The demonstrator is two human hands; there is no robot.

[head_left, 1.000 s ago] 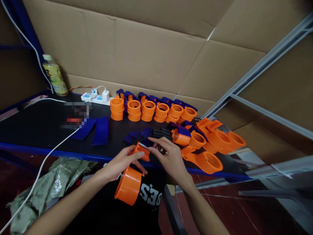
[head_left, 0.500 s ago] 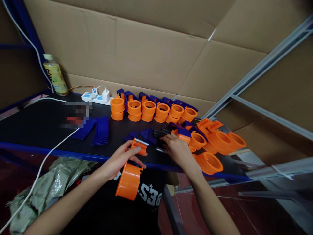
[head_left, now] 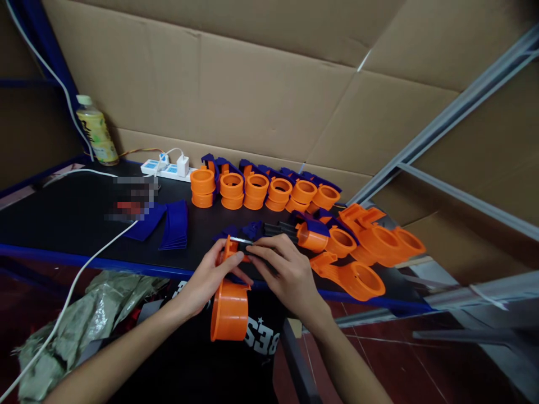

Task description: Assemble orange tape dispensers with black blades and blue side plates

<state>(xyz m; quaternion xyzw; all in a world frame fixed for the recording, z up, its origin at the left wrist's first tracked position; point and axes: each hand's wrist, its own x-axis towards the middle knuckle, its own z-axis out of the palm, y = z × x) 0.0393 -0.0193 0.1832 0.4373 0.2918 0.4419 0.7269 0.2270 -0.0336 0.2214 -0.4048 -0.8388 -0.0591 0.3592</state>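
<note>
My left hand (head_left: 213,278) is closed around the upper part of an orange tape dispenser (head_left: 231,314), above the table's front edge. Its round hub hangs below my fingers, and a white toothed blade (head_left: 241,240) runs along its top. Against the dispenser's head, just under the blade, my right hand (head_left: 284,269) pinches a small dark strip (head_left: 243,247), partly hidden by the fingers. More dark strips (head_left: 278,229) lie on the table behind my right hand. Blue plastic pieces (head_left: 252,229) lie beside those strips.
Stacked orange dispensers with blue parts (head_left: 255,191) line the back. Loose orange dispensers (head_left: 364,280) sit at the right. Flat blue pieces (head_left: 174,224), a white power strip (head_left: 168,168) and a bottle (head_left: 97,132) are at the left. A white cable (head_left: 84,269) crosses the table's edge.
My right hand has moved left from the dark strips to the dispenser's head, bringing a dark strip. My left hand has turned the dispenser slightly, its hub shifting right.
</note>
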